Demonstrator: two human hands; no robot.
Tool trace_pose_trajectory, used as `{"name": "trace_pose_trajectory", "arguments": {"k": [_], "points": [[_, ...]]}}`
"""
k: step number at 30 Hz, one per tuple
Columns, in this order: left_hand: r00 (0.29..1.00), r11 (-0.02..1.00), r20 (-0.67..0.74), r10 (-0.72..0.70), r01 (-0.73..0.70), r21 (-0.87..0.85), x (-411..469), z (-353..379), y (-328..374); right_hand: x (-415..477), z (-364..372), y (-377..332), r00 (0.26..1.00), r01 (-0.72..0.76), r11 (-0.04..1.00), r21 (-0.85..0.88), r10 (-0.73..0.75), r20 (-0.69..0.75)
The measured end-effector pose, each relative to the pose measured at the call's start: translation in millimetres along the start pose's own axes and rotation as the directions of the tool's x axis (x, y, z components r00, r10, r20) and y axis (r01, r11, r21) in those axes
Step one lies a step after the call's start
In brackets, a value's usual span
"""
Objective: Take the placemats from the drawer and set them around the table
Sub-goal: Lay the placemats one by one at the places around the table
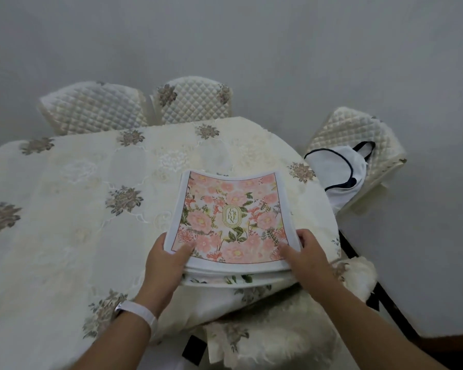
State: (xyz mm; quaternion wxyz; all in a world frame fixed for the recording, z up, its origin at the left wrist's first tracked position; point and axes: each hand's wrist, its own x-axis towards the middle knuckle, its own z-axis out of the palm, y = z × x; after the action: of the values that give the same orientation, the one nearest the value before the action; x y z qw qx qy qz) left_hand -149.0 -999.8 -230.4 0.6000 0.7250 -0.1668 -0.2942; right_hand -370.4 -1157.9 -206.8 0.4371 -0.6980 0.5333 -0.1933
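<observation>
- At the table: you stand at the near edge of the table [91,209], close to its rounded right end, with a stack of placemats [230,222] in both hands.
- The stack lies partly on the cream floral tablecloth, with its near side lifted a little. The top mat shows pink flowers around a gold oval emblem, and a leaf-printed mat [225,279] peeks out at the bottom.
- Your left hand [163,265], a white band [139,313] on its wrist, pinches the stack's near left corner. The thumb lies on top and the fingers are curled out of sight beneath.
- Your right hand [309,259] grips the near right corner the same way, thumb pressed on the floral print.
- Two quilted chair backs [193,100] stand along the far edge and a third [356,134] at the right end, with a white dark-trimmed bag [337,172] draped over it. A fluffy seat [278,329] sits just below the near edge.
- The drawer is not in view. The fetching appears done and the laying-out seems about to begin, since no mat lies alone at any place that can be seen.
- The next move likely calls for separating the top mat from the rest. Steady the pile with one hand, slide the single mat free with the other, and square it to the table edge in front of a chair.
- The mats look thin and flexible, so two may lift together.
</observation>
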Motion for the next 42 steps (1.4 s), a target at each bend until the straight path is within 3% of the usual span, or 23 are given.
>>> {"name": "trace_pose_trajectory", "arguments": {"k": [14, 22, 30, 36, 42], "points": [[0.97, 0.995, -0.239, -0.04, 0.059, 0.075, 123, 23, 16, 176, 46, -38, 0.969, 0.116, 0.99, 0.076, -0.13, 0.209], [0.965, 0.997, -0.255, -0.061, 0.073, 0.038, 204, 49, -8, 281, 84, -34, 0.958, 0.195, 0.98, -0.034, -0.183, 0.223], [0.962, 0.998, -0.274, -0.023, 0.036, 0.045, 273, 56, -42, 342, 139, -7, 0.969, 0.141, 0.987, -0.08, -0.121, 0.216], [0.95, 0.955, -0.302, -0.075, 0.156, 0.252, 286, 50, -74, 354, 148, 12, 0.964, 0.028, 0.981, -0.19, 0.024, 0.265], [0.959, 0.937, -0.281, -0.028, 0.123, 0.326, 290, 42, -72, 358, 156, 8, 0.977, -0.05, 0.983, -0.175, 0.085, 0.196]]}}
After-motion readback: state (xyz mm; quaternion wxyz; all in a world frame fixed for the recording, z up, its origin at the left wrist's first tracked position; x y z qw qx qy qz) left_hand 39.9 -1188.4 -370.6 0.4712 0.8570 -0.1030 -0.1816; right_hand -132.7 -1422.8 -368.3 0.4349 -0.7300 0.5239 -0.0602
